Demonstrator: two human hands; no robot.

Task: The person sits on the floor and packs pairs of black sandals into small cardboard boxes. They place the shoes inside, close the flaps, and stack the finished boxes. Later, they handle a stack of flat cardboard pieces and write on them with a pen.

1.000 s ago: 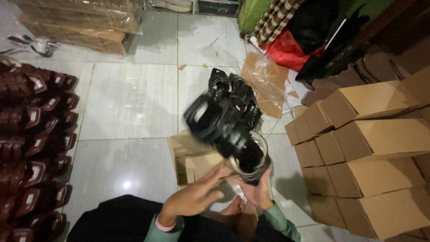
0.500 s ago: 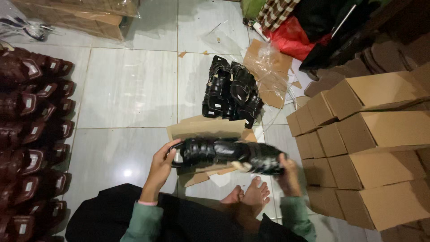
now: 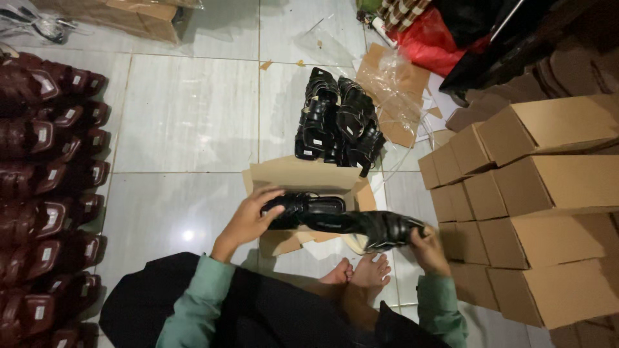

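I see left grip closed on one black sandal, right grip on the other sandal, above open cardboard box.

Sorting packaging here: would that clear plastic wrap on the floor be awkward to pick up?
Probably. The clear plastic wrap lies crumpled and loose over flat cardboard, so it looks floppy and light. Its glossy sheen suggests it may slip.

Bare tiles between shoes, boxes
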